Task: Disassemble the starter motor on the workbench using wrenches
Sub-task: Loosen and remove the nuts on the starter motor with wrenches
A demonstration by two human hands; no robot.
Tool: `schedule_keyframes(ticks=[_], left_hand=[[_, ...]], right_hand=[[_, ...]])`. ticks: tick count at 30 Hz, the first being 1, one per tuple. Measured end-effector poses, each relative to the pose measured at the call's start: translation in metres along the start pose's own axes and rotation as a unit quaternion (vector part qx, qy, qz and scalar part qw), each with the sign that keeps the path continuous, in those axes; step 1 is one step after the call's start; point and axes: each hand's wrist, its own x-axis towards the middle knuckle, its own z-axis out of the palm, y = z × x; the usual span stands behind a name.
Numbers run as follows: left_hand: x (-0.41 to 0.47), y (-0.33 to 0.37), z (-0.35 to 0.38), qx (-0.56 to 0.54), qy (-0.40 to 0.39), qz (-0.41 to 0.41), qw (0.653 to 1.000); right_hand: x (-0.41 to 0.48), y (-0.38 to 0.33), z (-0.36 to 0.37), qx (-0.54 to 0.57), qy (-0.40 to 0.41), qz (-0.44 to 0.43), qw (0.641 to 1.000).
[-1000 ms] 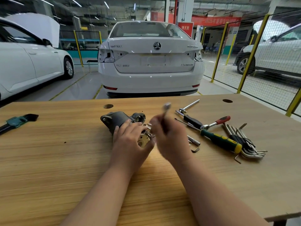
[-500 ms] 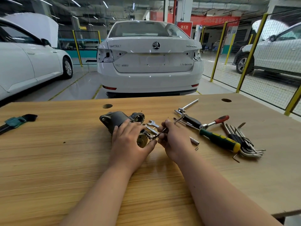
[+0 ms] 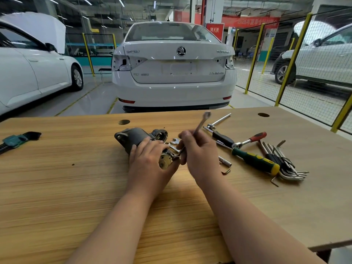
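**At mid-bench: wrench set on the starter's near end**

At the centre of the workbench [image 3: 76,187] the starter motor [image 3: 137,134] lies on its side. Its long axis runs from the nose housing at 10 o'clock to the brass-coloured end cap [image 3: 164,159] at 4 o'clock. The left hand [image 3: 150,159] is wrapped over the body and pins it to the wood. The right hand [image 3: 198,151] grips a small wrench [image 3: 200,126]; the lower end meets the fastener beside the end cap, and the free end tilts up toward 1 o'clock. The right hand is blurred, so I cannot tell how the wrench seats.

The work sits in the narrow gap between the two hands, and the right hand is the nearer one for turning. I judge that any swing has to sweep across the motor's axis.

- At 12 o'clock from the cap, a second wrench [image 3: 174,141] lies just beside it.
- At 3 o'clock lie a socket extension [image 3: 224,161], a ratchet [image 3: 249,139], a green-handled screwdriver [image 3: 255,161] and a fan of hex keys [image 3: 282,161], the extension close to the right wrist.
- Toward 6 o'clock bare wood gives the most room, with the near edge well apart.
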Motion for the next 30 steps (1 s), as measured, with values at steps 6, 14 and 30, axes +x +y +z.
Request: schedule_keyframes(ticks=[6, 14, 30], left_hand=[[-0.002, -0.005, -0.003, 0.068, -0.036, 0.024, 0.997], [-0.001, 0.000, -0.003, 0.002, -0.015, -0.007, 1.000], [-0.001, 0.001, -0.002, -0.017, 0.010, -0.009, 1.000]], right_hand=[[-0.018, -0.004, 0.013, -0.383, -0.203, -0.351, 0.830], [0.006, -0.002, -0.005, 0.041, 0.071, 0.032, 0.996], [0.018, 0.014, -0.007, 0.205, 0.044, 0.315, 0.926]])
